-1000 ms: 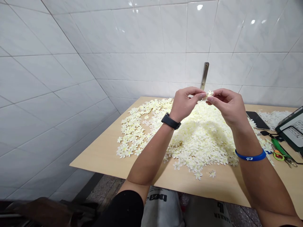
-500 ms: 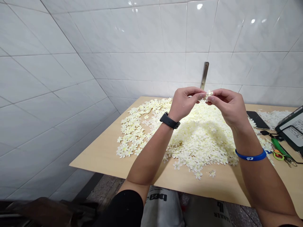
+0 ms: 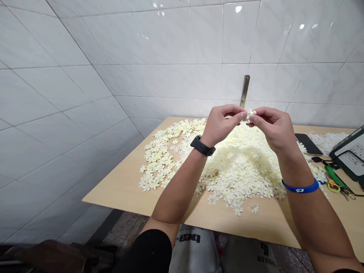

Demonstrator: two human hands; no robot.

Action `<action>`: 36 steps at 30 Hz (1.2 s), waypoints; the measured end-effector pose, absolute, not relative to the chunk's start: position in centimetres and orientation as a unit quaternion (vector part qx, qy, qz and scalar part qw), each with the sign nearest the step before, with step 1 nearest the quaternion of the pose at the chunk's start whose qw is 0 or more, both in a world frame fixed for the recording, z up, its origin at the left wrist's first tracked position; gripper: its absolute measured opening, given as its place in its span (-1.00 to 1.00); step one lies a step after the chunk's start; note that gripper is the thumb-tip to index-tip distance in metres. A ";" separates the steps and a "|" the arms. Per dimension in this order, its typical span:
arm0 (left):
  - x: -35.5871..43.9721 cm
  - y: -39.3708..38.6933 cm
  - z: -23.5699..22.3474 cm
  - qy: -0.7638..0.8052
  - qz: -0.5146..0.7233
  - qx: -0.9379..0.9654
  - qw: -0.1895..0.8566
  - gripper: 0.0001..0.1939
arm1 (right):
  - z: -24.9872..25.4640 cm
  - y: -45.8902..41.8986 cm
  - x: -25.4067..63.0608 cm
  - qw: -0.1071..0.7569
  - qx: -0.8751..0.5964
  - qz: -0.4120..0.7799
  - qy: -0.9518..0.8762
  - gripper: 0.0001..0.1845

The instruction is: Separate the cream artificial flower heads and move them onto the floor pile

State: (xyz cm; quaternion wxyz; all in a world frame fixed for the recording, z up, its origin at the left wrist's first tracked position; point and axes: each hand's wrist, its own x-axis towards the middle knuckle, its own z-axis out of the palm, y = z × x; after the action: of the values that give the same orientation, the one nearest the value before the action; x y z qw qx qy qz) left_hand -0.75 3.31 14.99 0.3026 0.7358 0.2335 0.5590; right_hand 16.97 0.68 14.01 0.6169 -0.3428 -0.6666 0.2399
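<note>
Between my two hands, above the far side of the table, is a small white artificial flower (image 3: 250,115). My left hand (image 3: 223,123) pinches it from the left with thumb and forefinger. From the right, my right hand (image 3: 275,127) grips the same flower, also between thumb and forefinger. My fingertips cover part of it, so I cannot tell whether it is one blossom or a few together. Below spreads a wide heap of white and pale yellow flowers (image 3: 241,167), with one flower (image 3: 254,208) lying apart near the front edge.
A wooden tabletop (image 3: 113,193) meets tiled walls. To the right are a black phone (image 3: 308,145), a pile of white bits (image 3: 328,142), a dark green box (image 3: 351,151) and a green-handled tool (image 3: 335,177) with keyrings. A metal strip (image 3: 245,91) stands against the back wall.
The view has shifted very slightly. Both hands stay in almost the same place and still hold the flower, which appears turned a little.
</note>
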 end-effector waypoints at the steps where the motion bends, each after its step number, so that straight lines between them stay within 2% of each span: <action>1: -0.8 3.4 15.0 0.236 0.557 0.736 0.305 -0.61 | 14.0 0.7 17.0 0.616 -0.342 0.242 -0.667 -0.78; 7: -0.3 5.7 13.4 0.244 0.550 0.720 0.345 -0.62 | 13.2 2.4 17.4 0.611 -0.343 0.280 -0.657 -0.77; 12: 0.5 7.5 8.6 0.263 0.539 0.665 0.445 -0.63 | 9.7 3.3 18.0 0.566 -0.398 0.333 -0.641 -0.65; 17: 0.3 5.8 3.8 0.314 0.508 0.620 0.509 -0.65 | 4.8 1.7 18.5 0.538 -0.440 0.405 -0.595 -0.52; 22: 0.0 4.1 1.9 0.343 0.489 0.683 0.420 -0.76 | 2.4 -0.1 18.8 0.536 -0.460 0.378 -0.599 -0.57; 27: 1.0 7.0 3.2 0.327 0.507 0.724 0.336 -0.82 | 4.0 2.0 19.7 0.559 -0.470 0.267 -0.629 -0.72; 29: 2.1 9.5 4.0 0.311 0.535 0.704 0.348 -0.82 | 5.2 4.6 20.1 0.601 -0.450 0.229 -0.620 -0.75; 32: 4.1 13.4 4.1 0.298 0.565 0.671 0.376 -0.83 | 6.0 9.2 20.3 0.626 -0.414 0.243 -0.614 -0.73; 36: 5.8 16.7 1.8 0.294 0.580 0.665 0.367 -0.85 | 3.4 13.1 20.2 0.639 -0.419 0.275 -0.584 -0.69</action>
State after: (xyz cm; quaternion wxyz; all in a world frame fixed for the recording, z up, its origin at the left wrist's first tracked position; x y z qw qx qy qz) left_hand 5.77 16.65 1.77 0.3674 0.6646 0.2942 0.5803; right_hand 20.22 13.06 3.43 0.6387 -0.4190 -0.5841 0.2746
